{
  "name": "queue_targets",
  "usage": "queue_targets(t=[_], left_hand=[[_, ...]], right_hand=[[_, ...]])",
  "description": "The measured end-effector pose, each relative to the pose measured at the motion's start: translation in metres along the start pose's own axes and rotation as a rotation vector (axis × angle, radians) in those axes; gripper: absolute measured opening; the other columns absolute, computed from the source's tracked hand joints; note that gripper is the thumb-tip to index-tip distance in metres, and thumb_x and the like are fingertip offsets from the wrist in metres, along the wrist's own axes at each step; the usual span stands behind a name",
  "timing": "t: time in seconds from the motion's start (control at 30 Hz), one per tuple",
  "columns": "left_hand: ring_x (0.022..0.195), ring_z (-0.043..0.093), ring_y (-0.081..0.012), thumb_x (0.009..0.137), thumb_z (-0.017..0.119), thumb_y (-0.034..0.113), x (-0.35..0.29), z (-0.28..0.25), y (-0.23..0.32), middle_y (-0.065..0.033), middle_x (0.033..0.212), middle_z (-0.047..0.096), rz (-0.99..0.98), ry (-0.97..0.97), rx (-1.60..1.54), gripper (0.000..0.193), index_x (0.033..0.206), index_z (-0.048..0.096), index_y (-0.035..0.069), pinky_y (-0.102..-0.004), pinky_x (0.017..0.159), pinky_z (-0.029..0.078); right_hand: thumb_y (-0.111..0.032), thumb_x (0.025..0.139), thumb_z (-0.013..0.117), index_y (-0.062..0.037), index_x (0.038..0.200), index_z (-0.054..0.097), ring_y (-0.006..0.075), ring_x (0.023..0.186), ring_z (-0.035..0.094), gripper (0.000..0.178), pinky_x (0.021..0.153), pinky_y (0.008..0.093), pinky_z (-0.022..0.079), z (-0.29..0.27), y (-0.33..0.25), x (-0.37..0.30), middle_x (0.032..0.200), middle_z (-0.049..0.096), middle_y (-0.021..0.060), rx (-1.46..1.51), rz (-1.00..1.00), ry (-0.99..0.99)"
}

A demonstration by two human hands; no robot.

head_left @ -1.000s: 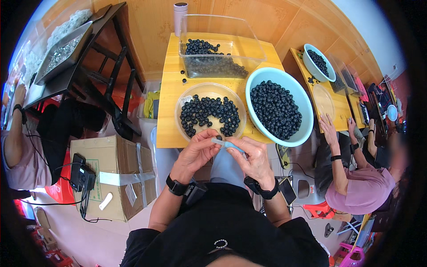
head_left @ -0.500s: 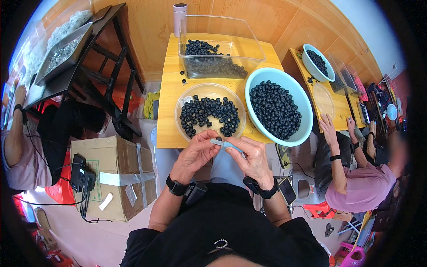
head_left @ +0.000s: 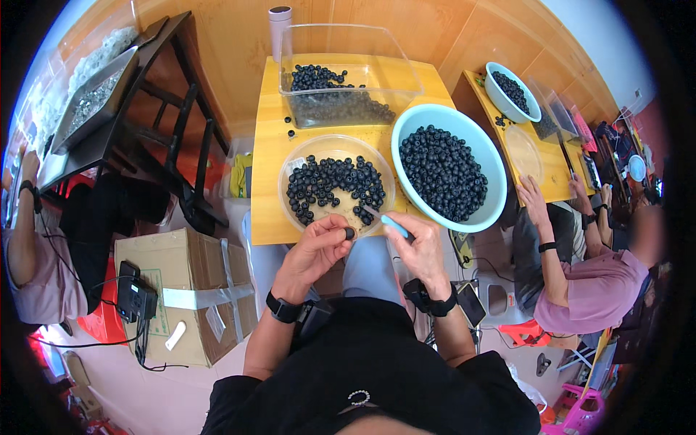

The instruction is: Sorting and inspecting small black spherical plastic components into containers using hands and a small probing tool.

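Observation:
My left hand (head_left: pixel 313 250) pinches a small round black piece (head_left: pixel 349 233) between thumb and fingertips, just over the table's front edge. In my right hand (head_left: pixel 422 252) is a small knife (head_left: pixel 394 223) with a light blue handle, gripped in the fist. Its thin blade points up and left, toward the loose pieces and apart from the one in my left hand. Beyond both hands sits a shallow round clear dish (head_left: pixel 339 148) holding many black pieces with holes. To its right stands a light blue basin (head_left: pixel 437 118) heaped with more of them.
Behind the dish a clear plastic bin (head_left: pixel 388 51) holds more pieces, with a pink flask (head_left: pixel 279 32) at the back. A taped cardboard box (head_left: pixel 185 290) stands at left. Another person's hand (head_left: pixel 534 199) rests by a second table at right; someone else sits far left.
My right hand has drawn the knife away from the black piece, and the blade now points to the dish. My left hand still holds the piece, slightly lower. The view has shifted a little.

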State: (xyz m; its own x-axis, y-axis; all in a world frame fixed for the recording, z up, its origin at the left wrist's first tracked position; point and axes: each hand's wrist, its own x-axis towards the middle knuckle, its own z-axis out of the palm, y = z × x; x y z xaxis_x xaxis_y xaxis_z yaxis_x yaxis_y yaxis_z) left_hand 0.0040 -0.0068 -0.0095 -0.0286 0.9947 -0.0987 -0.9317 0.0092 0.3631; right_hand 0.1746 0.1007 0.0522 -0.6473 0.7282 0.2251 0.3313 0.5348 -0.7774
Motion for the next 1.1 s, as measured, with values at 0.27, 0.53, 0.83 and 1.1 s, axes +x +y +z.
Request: queue_targets(t=[0.27,0.53,0.83,1.1], left_hand=[[0.071,0.062,-0.0102,0.079,0.064,-0.001,0.004,0.003,-0.012,-0.003,0.088,0.062,-0.072,0.084,0.174,0.029,0.105,0.053,0.006,-0.0194,0.066,0.052],[0.071,0.061,-0.0077,0.08,0.064,0.0,0.001,-0.002,-0.017,-0.0022,0.087,0.062,-0.096,0.04,0.162,0.026,0.102,0.052,0.007,-0.0186,0.064,0.051],[0.067,0.061,-0.0094,0.084,0.063,0.007,0.023,-0.029,0.003,-0.0034,0.08,0.062,0.16,0.348,0.873,0.013,0.095,0.058,0.003,-0.0213,0.059,0.052],[0.067,0.06,-0.0219,0.071,0.066,0.003,0.056,-0.03,0.016,-0.0099,0.075,0.06,0.492,0.532,1.794,0.017,0.087,0.062,0.001,-0.0327,0.062,0.048]], right_hand=[[-0.006,0.072,0.071,-0.0013,0.093,0.065,0.0253,0.068,0.06,0.022,0.06,0.0323,0.046,0.019,-0.013,-0.006,0.076,0.06,0.0102,0.136,-0.117,-0.178],[-0.005,0.072,0.071,-0.0006,0.092,0.066,0.0251,0.067,0.06,0.021,0.06,0.0329,0.046,0.018,-0.009,-0.008,0.074,0.06,0.011,0.152,-0.108,-0.234],[-0.005,0.071,0.071,-0.0016,0.095,0.066,0.02,0.066,0.059,0.025,0.06,0.0292,0.046,-0.025,0.022,0.026,0.078,0.062,0.0124,-0.094,-0.126,0.184],[-0.002,0.078,0.066,0.0001,0.108,0.062,0.0117,0.072,0.059,0.03,0.066,0.0261,0.047,-0.054,0.057,0.037,0.084,0.064,0.0083,0.019,0.025,0.534]])
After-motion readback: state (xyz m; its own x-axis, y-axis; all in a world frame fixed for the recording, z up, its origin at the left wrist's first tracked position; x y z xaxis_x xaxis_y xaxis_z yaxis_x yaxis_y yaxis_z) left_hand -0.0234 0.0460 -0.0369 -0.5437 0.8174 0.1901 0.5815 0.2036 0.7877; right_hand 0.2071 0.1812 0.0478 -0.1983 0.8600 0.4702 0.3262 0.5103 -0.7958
